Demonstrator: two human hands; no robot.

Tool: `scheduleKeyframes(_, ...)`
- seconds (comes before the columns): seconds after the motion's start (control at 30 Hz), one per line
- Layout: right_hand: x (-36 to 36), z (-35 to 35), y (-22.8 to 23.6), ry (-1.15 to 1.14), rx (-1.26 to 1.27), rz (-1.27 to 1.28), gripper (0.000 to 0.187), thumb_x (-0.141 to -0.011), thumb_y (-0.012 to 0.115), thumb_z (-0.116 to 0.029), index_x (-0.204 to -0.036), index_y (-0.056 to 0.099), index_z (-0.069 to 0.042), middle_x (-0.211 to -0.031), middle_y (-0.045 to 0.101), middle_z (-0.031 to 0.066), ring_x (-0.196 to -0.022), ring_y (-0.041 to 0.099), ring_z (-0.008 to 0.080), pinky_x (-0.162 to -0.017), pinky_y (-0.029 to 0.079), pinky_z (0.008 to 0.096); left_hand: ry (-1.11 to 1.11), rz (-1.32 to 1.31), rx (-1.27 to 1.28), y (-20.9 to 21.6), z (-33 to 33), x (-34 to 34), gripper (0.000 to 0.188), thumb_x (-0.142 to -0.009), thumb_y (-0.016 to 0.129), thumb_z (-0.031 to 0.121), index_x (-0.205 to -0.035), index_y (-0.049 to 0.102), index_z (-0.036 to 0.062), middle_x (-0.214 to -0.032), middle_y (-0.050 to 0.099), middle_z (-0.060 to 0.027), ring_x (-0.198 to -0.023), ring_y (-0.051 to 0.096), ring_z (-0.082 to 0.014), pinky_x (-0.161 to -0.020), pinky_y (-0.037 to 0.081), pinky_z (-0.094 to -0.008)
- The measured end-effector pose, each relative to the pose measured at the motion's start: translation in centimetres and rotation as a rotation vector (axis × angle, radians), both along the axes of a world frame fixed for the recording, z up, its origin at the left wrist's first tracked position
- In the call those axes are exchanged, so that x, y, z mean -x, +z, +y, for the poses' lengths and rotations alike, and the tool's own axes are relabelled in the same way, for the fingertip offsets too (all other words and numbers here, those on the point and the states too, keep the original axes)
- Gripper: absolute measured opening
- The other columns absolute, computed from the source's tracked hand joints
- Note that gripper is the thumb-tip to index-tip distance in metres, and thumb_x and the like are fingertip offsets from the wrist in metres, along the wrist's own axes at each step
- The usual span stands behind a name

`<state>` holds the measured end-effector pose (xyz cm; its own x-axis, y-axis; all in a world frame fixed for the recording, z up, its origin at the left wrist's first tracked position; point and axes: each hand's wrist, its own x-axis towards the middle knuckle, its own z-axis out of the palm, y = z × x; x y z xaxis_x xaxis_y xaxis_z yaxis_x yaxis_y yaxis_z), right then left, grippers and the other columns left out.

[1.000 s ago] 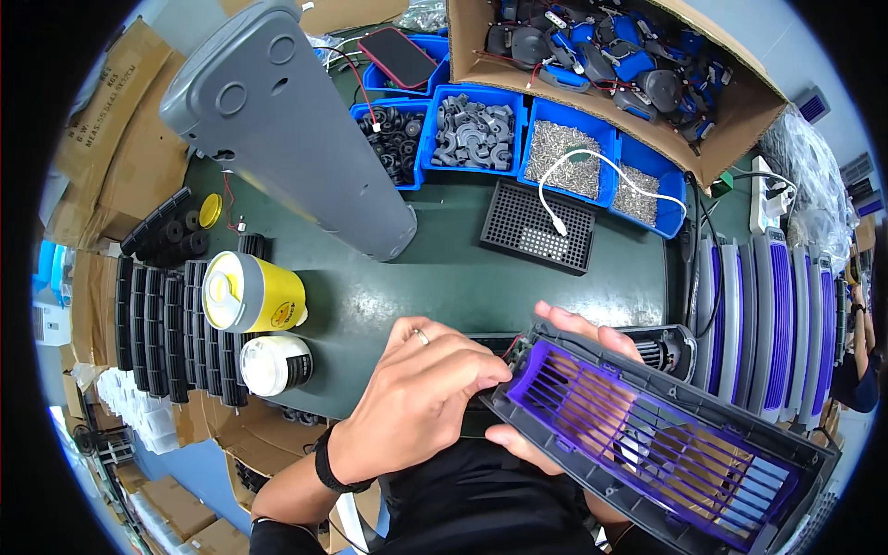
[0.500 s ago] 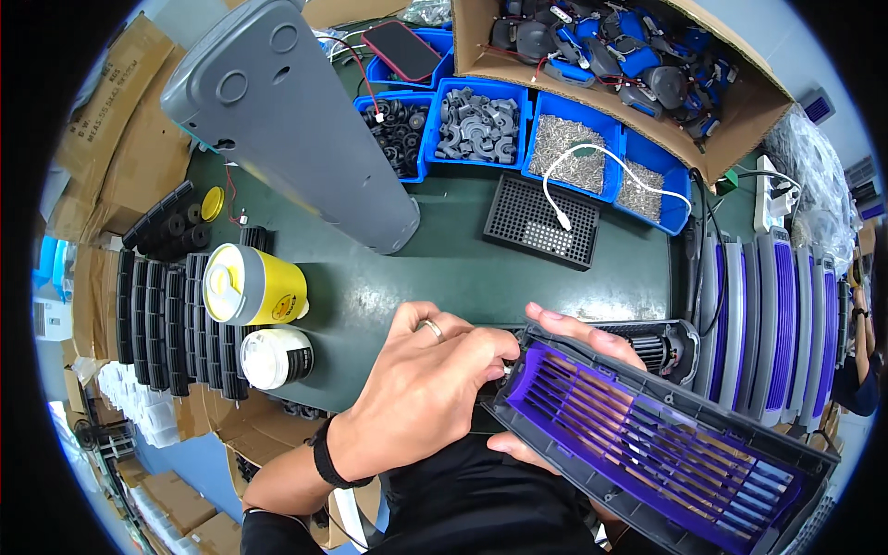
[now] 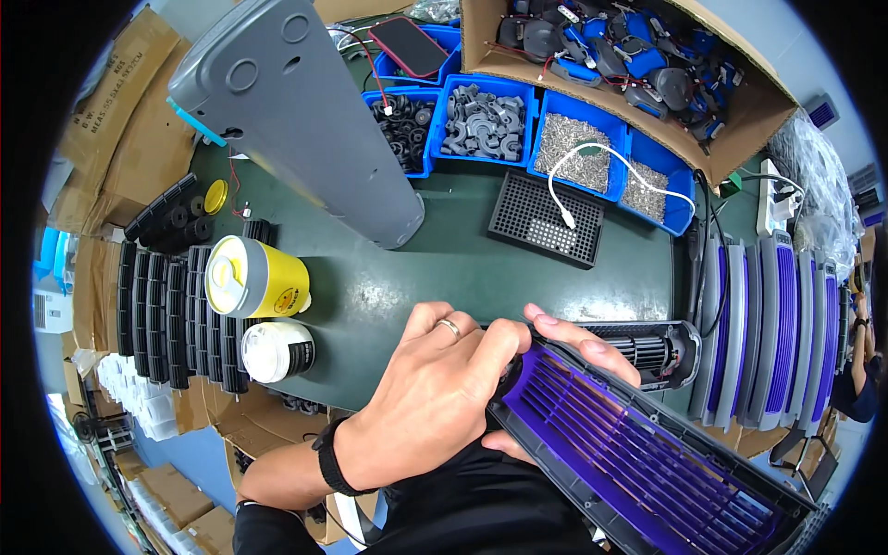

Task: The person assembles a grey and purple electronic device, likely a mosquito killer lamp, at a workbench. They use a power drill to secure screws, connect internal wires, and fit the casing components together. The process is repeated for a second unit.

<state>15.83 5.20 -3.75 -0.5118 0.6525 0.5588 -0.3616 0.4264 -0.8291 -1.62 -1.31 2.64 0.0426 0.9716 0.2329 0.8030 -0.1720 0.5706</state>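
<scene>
A long dark grey housing point(image 3: 795, 498) with a purple slatted grille point(image 3: 638, 442) lies tilted in front of me, its far end low at the right. My right hand point(image 3: 592, 351) supports it from behind, fingers showing over the upper edge and the thumb side below. At the housing's upper left end, my left hand point(image 3: 430, 398) has its fingers bent and pressed together. Whatever those fingertips pinch is hidden. Just behind my right fingers, another grey housing point(image 3: 686, 365) holds a black ribbed roller point(image 3: 647, 351).
A tall grey casing point(image 3: 314, 129) stands on the green table point(image 3: 444, 268). Blue bins point(image 3: 481, 120) of small parts line the back beside a carton point(image 3: 758, 120). Black rollers point(image 3: 176, 319), a yellow container point(image 3: 268, 277) and a white jar point(image 3: 268, 351) sit left; purple-grey panels point(image 3: 772, 324) stand right.
The housing has tilted, its right end dropping lower and its grille turning more edge-on. My left hand has shifted slightly right and closed further over the housing's end.
</scene>
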Motion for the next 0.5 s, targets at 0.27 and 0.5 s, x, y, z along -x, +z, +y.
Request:
scheduleKeyframes(0.27,0.1,-0.3,-1.2,-0.025,0.023,0.08,0.116,-0.057,0.108,-0.022,-0.146,0.034,-0.007,-0.143,0.054,0.0282,-0.14,0.056,0.0427,-0.118,0.049,0.0564,-0.095,-0.047,-0.073,-0.8,0.7,0.0,0.046,-0.072,0.075,-0.012,-0.113,0.066,0.0047,-0.09,0.072,-0.0041,-0.084,0.066,-0.0278,-0.092,0.051,-0.0434)
scheduleKeyframes(0.5,-1.0,-0.7,-2.2,0.131,0.272,0.247,0.072,-0.087,0.082,-0.024,-0.141,0.038,-0.006,-0.148,0.051,0.0348,-0.144,0.05,0.051,-0.121,0.042,0.0631,-0.045,-0.072,-0.141,3.6,-2.1,-1.0,0.039,-0.09,0.083,0.027,-0.123,0.073,0.0083,-0.108,0.077,-0.0065,-0.103,0.075,-0.0282,-0.104,0.053,-0.0487)
